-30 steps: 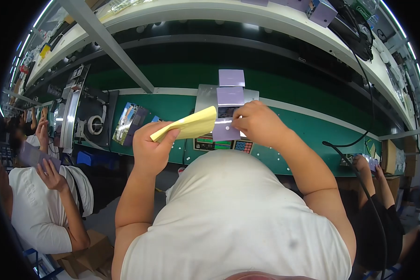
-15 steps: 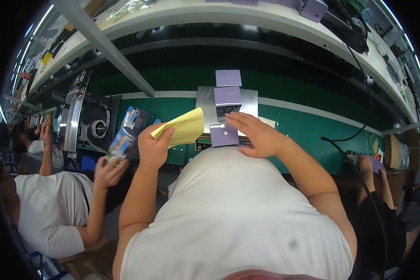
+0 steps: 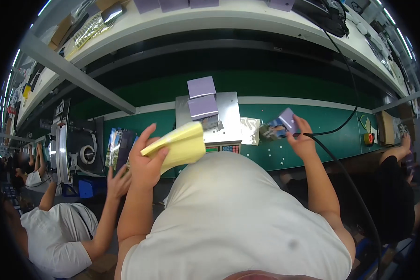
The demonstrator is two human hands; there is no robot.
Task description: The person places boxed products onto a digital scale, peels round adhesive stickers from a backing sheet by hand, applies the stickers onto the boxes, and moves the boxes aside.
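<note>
My left hand (image 3: 147, 161) is closed around a folded sheaf of yellow paper (image 3: 177, 145), held in front of the scale's left side. Out to the right, my right hand (image 3: 304, 140) grips a small purple box (image 3: 287, 120) by its edge, tilted, its printed picture side facing left. On the steel scale (image 3: 227, 112) stand two purple boxes, one farther back (image 3: 201, 87) and one nearer (image 3: 203, 106). The yellow paper hides part of the scale's front, while its keypad (image 3: 226, 149) partly shows.
A shiny sheet with small white pieces (image 3: 250, 130) lies right of the scale. White bits dot the green bench (image 3: 266, 156). A black cable (image 3: 340, 132) hangs across the right side. At left, a co-worker's hand (image 3: 119, 182) is near printed boxes (image 3: 119, 147). Another person (image 3: 396, 186) works at right.
My right hand has moved from the scale's front out to the right, now holding a purple box. My left hand still holds the yellow paper. The view has shifted.
</note>
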